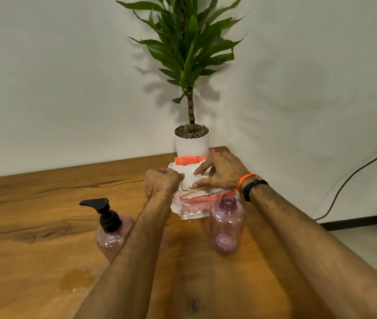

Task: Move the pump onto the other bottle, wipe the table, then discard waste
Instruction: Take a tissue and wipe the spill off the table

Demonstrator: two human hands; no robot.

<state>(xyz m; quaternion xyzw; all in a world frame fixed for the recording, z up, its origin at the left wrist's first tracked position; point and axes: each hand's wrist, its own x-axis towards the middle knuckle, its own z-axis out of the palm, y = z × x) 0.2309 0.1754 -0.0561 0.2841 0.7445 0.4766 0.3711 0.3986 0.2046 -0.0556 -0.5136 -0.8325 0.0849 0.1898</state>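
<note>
Head view only. Both hands at the far side of the wooden tabletop (33,226), working on a pack of tissues (192,203) with orange-and-clear wrapping, lying just in front of a white plant pot (192,146).

Left hand (162,180): fingers curled, pinching the left edge of a white tissue sheet (191,176) that sticks up from the pack. Right hand (222,171): fingers partly spread, fingertips (195,173) touching the same sheet from the right, thumb low at its lower edge; can't tell if it truly grips. Orange band and black band on the right wrist.

Black pump (104,212) sits on the pink bottle (110,238) at left, partly hidden behind the left forearm. Second pink bottle (227,224) stands upright at right, neck open, no cap, just beside the pack's near edge. Bottles are well apart, forearm between them.

Wet patch (77,278) on the tabletop near left, in front of the pump bottle. Black cable (355,173) runs along the wall at right.
</note>
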